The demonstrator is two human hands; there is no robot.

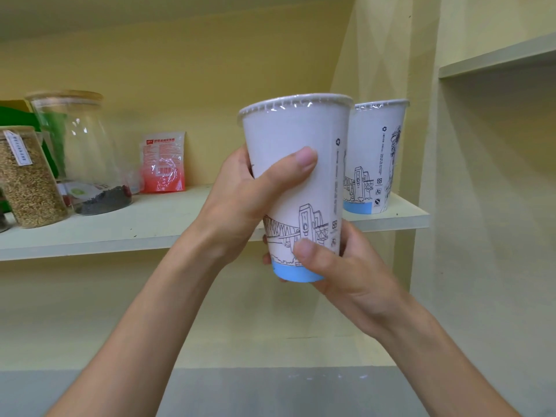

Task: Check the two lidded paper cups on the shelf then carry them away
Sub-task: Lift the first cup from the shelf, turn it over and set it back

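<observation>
Up in front of the shelf [180, 233] I hold one lidded paper cup [296, 188] off the board, my left hand [240, 203] in a closed grip around its middle with the thumb across the front, my right hand [340, 266] closed around its blue base. Two cups in all: the second cup [376, 158] stands upright on the shelf's right end, behind the held one. Further left I count two glass jars [75, 152] and one red packet [162, 162].
</observation>
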